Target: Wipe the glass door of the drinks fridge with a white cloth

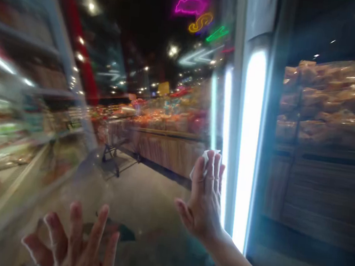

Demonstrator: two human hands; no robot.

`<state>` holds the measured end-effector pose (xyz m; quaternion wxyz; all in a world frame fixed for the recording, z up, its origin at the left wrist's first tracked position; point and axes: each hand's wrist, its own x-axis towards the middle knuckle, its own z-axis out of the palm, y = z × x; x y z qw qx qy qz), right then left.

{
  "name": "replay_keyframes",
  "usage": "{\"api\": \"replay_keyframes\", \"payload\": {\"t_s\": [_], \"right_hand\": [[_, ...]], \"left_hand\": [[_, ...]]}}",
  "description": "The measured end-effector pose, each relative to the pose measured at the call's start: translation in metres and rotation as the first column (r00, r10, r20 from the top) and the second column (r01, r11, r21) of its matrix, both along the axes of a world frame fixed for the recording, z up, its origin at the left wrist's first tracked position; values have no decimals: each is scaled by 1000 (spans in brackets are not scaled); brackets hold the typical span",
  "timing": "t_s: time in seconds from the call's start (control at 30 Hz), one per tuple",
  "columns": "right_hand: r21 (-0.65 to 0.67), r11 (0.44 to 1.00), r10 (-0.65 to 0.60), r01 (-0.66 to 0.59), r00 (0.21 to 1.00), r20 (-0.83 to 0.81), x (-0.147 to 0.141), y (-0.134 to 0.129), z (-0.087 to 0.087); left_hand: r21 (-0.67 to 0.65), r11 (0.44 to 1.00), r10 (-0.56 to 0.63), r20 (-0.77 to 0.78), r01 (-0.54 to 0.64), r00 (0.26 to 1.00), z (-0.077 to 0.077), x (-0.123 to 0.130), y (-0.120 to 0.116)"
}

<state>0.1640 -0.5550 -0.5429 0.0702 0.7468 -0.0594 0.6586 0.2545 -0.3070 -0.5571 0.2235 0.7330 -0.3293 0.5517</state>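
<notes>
A white cloth or tissue (pixel 206 157) lies under the fingers of my right hand (pixel 207 199), pressed against a clear glass pane (pixel 163 207) beside a bright vertical light tube (pixel 248 149). The fingers of this hand lie flat and close together, with the thumb out to the side. At the lower left, my left hand (pixel 77 241) has its fingers spread and holds nothing; whether it touches the glass I cannot tell.
Blurred shelves of goods (pixel 1 144) line the left side. Beyond the glass stand a shopping cart (pixel 115 154) and a wood-fronted produce display (pixel 166 148). Stacked wrapped goods (pixel 333 103) are at the right. Neon signs (pixel 190 6) glow above.
</notes>
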Motion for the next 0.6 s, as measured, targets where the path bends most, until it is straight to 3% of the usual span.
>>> {"api": "replay_keyframes", "payload": {"t_s": [0.17,0.27,0.37,0.5,0.6], "right_hand": [[-58,998,-4,0,997,-80,20,72,-53],[-33,999,9,-12,997,-82,31,104,-53],[-17,999,35,-37,996,-77,41,125,-50],[-34,995,86,-91,988,-127,55,164,-72],[-25,990,133,-137,984,-119,67,198,-75]], "left_hand": [[26,996,88,-2,-88,996,-35,3,25],[5,994,108,-26,-108,994,-50,10,41],[-48,991,123,-38,-125,992,-54,19,62],[-63,987,146,-63,-150,987,-56,32,94],[-67,983,164,-64,-168,984,-60,41,117]]}}
